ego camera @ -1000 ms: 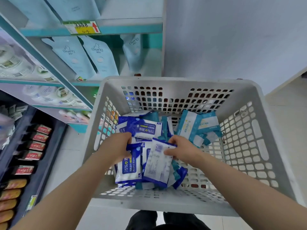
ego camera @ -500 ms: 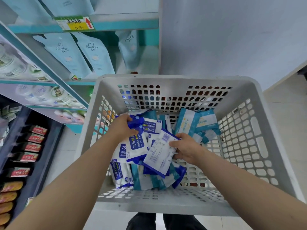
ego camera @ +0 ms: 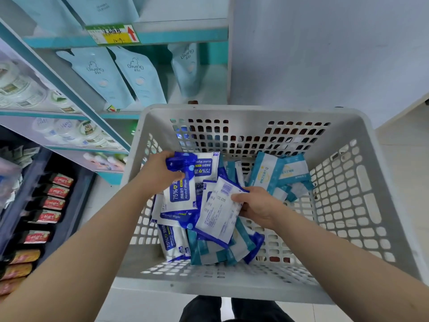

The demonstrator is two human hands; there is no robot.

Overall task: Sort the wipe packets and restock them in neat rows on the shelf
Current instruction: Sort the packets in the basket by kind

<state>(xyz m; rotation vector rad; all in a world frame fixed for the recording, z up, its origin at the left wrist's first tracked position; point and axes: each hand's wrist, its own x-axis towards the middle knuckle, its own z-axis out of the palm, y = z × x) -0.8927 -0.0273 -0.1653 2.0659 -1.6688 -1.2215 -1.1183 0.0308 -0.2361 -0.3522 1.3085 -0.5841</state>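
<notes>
Packet [ego camera: 180,194] in left hand [ego camera: 157,174] has lifted; right hand [ego camera: 257,205] still pinches white packet [ego camera: 218,212].

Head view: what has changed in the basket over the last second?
The left hand has drawn a dark-blue alcohol wipes packet up off the pile and toward the far wall of the basket, gripping its top end. The right hand keeps hold of the barcode-side packet in about the same place. The teal packets and the basket have not moved.
</notes>
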